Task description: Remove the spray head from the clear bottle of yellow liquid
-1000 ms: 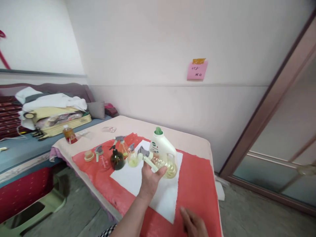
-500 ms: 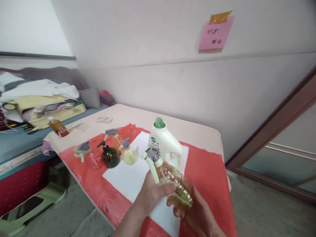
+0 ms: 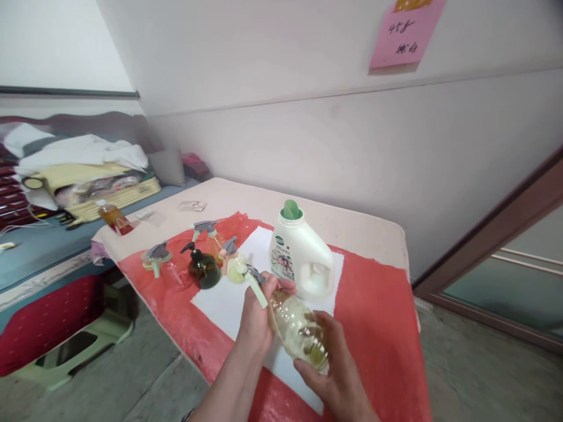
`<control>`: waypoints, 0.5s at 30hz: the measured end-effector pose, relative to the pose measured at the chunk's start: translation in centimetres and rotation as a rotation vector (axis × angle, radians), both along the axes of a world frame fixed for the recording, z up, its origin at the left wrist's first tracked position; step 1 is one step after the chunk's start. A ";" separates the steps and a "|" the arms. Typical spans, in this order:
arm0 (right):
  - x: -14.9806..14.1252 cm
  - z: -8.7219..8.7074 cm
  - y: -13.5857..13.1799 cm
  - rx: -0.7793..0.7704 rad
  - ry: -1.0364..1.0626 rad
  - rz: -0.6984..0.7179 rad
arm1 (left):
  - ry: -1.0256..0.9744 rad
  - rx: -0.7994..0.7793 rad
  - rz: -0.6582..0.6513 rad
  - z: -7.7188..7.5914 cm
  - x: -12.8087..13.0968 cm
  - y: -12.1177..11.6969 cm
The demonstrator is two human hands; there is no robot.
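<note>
1. Clear spray bottle (image 3: 299, 331) with yellowish liquid, held tilted in both hands above the bench (image 3: 378, 234); nozzle end points up-left, base down-right.
2. Left hand (image 3: 255, 319) grips the bottle neck. Its fingers (image 3: 281, 285) are clenched round the collar just under the grey-and-green trigger head (image 3: 255, 281).
3. Right hand (image 3: 341, 375) cups the bottle's lower body from beneath, fingers (image 3: 328, 322) curled up its far side, grasping it.
4. Under both hands: white cloth (image 3: 229, 296) spread flat on a red sheet (image 3: 373, 310) covering the near part of the bench.
5. Just beyond the left fingers: white detergent jug (image 3: 301, 258) with green cap, upright on the white cloth, apart from the held bottle.
6. Left of the left fingers, close by: small pale round spray bottle (image 3: 233, 264), touching or nearly touching the trigger head in this view, cannot tell which.
7. Further left: dark green pump bottle (image 3: 202, 268), an orange-tinted spray bottle (image 3: 211, 237) behind it, then a loose grey-green trigger head (image 3: 156, 257) on the red sheet.
8. Far left bench corner: small amber bottle (image 3: 112, 217) with white cap, well apart from the hands.
9. Past it: bed (image 3: 39, 258) stacked with folded linens (image 3: 83, 170).
10. Wall above right fingers: pink note (image 3: 404, 32).
</note>
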State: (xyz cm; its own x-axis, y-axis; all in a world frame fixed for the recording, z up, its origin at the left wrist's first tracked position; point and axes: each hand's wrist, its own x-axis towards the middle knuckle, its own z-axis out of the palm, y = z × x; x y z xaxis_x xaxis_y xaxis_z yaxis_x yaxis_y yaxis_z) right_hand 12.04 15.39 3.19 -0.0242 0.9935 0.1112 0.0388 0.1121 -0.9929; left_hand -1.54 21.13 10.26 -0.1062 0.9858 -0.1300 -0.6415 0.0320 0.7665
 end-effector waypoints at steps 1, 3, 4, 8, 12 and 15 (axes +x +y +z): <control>0.0 -0.2 -0.1 0.080 -0.128 -0.078 | -0.011 -0.023 0.004 0.0 0.0 0.0; 0.1 -0.6 -0.3 0.172 -0.274 -0.164 | -0.027 -0.036 0.001 0.0 0.1 0.1; 0.2 -0.6 -0.3 0.176 -0.277 -0.160 | -0.027 -0.026 -0.001 0.1 0.0 0.2; 1.0 1.1 -0.1 -0.073 0.114 0.124 | 0.042 0.073 -0.059 0.4 -0.3 0.1; 1.2 4.5 0.1 -0.285 0.406 0.422 | 0.065 0.155 -0.282 0.8 -0.6 -0.7; 0.6 5.1 0.0 -0.218 0.320 0.557 | 0.131 0.170 -0.377 0.9 -0.5 -1.4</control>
State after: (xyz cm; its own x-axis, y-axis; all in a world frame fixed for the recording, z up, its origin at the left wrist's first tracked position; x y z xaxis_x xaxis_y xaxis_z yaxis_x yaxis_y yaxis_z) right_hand 12.63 15.44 8.24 -0.5380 0.8429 -0.0038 -0.2661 -0.1741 -0.9481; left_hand -2.03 19.76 11.17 0.2607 0.9650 0.0278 -0.5061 0.1121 0.8552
